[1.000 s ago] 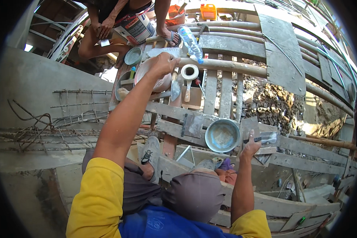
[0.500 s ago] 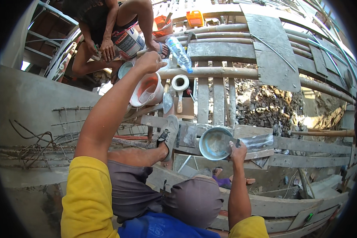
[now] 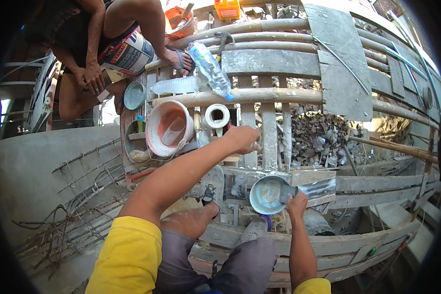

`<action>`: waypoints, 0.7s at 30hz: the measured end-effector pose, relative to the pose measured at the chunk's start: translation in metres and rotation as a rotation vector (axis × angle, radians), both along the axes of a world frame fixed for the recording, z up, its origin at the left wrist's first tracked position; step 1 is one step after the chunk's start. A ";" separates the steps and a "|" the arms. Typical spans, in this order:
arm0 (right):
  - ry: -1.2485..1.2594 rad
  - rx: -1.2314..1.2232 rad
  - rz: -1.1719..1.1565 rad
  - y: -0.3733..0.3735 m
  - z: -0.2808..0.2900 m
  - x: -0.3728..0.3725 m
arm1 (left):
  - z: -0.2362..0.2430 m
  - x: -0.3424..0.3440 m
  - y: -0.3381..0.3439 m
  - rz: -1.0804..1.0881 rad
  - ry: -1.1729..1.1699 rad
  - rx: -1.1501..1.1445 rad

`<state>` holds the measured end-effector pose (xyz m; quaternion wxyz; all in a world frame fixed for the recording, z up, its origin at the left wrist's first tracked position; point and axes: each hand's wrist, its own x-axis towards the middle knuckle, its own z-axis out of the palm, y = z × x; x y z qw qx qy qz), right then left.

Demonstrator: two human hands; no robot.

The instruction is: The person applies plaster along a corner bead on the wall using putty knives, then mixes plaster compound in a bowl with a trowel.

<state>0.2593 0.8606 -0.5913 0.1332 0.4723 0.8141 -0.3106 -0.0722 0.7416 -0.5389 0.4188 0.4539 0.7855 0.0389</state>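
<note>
My right hand (image 3: 296, 205) is closed around a putty knife, its dark flat blade (image 3: 287, 193) lying over the right side of a round metal bowl (image 3: 263, 197). Grey-white residue coats the bowl's inside, and it rests by the planks ahead of my feet. My left hand (image 3: 243, 139) hangs over the slats with curled fingers; whatever they hold, if anything, is hidden. Just beyond that hand lies a roll of white tape (image 3: 217, 116). Left of the roll stands a white bucket (image 3: 153, 122), its inside stained orange, with a flat pale piece (image 3: 174, 131) in it.
A co-worker's hands (image 3: 93, 78) are at the upper left beside a paint pail (image 3: 132, 54). Two plastic bottles, one blue-capped (image 3: 210, 71) and one clear (image 3: 176, 85), lie near a hammer (image 3: 224, 43). Rebar (image 3: 66, 230) juts at left; rubble (image 3: 316, 139) shows through gaps between planks.
My left hand has moved from beyond the bucket toward me and to the right. The view has shifted, and the second bottle now shows. My right hand stays at the bowl.
</note>
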 end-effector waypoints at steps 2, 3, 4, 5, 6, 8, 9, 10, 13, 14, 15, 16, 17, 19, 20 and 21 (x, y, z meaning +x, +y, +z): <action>-0.107 0.054 0.081 -0.002 0.024 -0.023 | 0.011 -0.002 -0.034 0.061 -0.150 0.052; -0.128 0.051 0.085 -0.002 0.035 -0.030 | 0.017 -0.002 -0.051 0.098 -0.203 0.056; -0.147 0.069 0.077 0.000 0.045 -0.034 | 0.022 -0.001 -0.068 0.134 -0.258 0.064; -0.160 0.086 0.071 0.001 0.059 -0.043 | 0.021 0.002 -0.091 0.203 -0.345 0.153; -0.175 0.084 0.079 -0.003 0.081 -0.059 | 0.026 0.005 -0.112 0.277 -0.429 0.238; -0.159 0.038 0.033 -0.010 0.134 -0.094 | 0.063 0.010 -0.130 0.513 -0.649 0.091; -0.170 0.050 0.037 -0.012 0.157 -0.111 | 0.080 0.013 -0.136 0.514 -0.663 0.102; -0.151 0.043 0.066 -0.016 0.178 -0.128 | 0.094 0.017 -0.144 0.602 -0.665 0.047; -0.142 -0.054 0.147 -0.032 0.254 -0.199 | 0.135 0.011 -0.159 0.802 -0.782 -0.026; -0.131 -0.145 0.198 -0.034 0.277 -0.232 | 0.145 0.004 -0.160 0.914 -0.875 -0.038; -0.141 -0.159 0.233 -0.036 0.291 -0.257 | 0.154 -0.003 -0.159 1.000 -0.996 0.098; -0.153 -0.151 0.240 -0.033 0.296 -0.277 | 0.162 -0.014 -0.161 1.004 -1.010 0.105; -0.102 -0.170 0.305 -0.028 0.300 -0.296 | 0.179 -0.032 -0.160 1.097 -1.006 0.112; -0.053 -0.172 0.355 -0.011 0.316 -0.333 | 0.200 -0.060 -0.154 1.216 -0.948 0.112; -0.033 -0.272 0.284 -0.002 0.328 -0.356 | 0.209 -0.074 -0.154 1.222 -0.958 0.105; -0.012 -0.366 0.210 0.009 0.336 -0.377 | 0.214 -0.090 -0.151 1.296 -0.879 0.184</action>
